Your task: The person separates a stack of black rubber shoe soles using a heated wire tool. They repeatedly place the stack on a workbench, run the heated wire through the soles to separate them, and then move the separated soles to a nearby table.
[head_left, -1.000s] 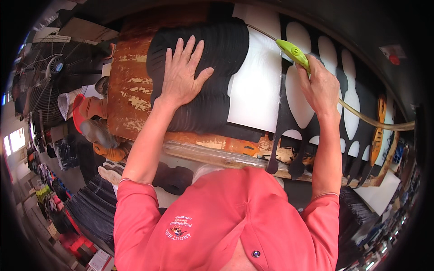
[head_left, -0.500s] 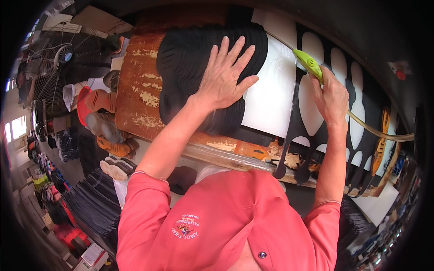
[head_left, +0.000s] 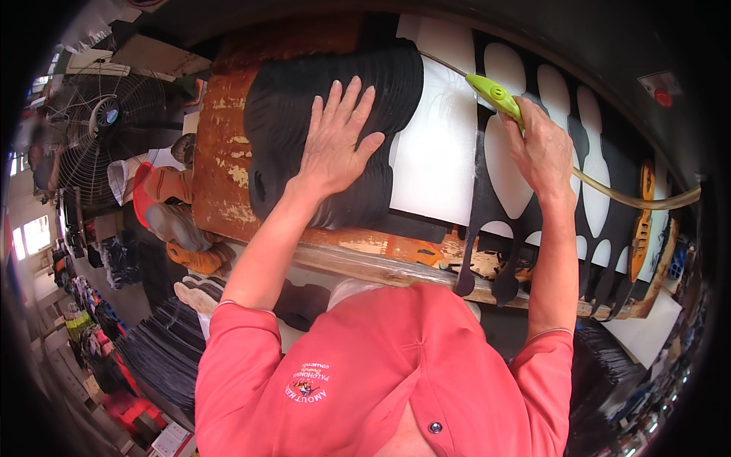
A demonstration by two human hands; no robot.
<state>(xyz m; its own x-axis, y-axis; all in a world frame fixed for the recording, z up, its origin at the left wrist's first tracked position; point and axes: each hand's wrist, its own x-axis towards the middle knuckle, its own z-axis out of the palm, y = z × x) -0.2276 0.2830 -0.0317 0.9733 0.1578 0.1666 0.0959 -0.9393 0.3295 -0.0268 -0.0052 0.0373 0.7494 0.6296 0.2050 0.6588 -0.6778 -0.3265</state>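
Note:
My left hand (head_left: pixel 335 145) lies with fingers spread on a thick stack of black insole-shaped sheets (head_left: pixel 278 99) on the workbench. In my right hand (head_left: pixel 542 152) is a lime-green air blow gun (head_left: pixel 491 93). Its long thin metal nozzle points left, with the tip at the stack's far right edge. A translucent hose (head_left: pixel 636 202) trails from behind the right hand toward the right. Below the gun lies a white sheet (head_left: pixel 435 145), partly covered by the stack. Beside it, a black sheet (head_left: pixel 487 164) has sole-shaped cut-outs that show white underneath.
The bench top (head_left: pixel 221 164) is worn brown wood with a pale front edge (head_left: pixel 365 263). An orange sole-shaped piece (head_left: pixel 642 221) lies at its right end. A large fan (head_left: pixel 103 114), a red basin (head_left: pixel 143 202) and piled insoles stand left. A red button (head_left: pixel 662 97) is at far right.
My left hand has slid leftward and a little nearer to me over the stack, still spread. The right hand keeps the blow gun at the stack's edge. The whole view has shifted slightly.

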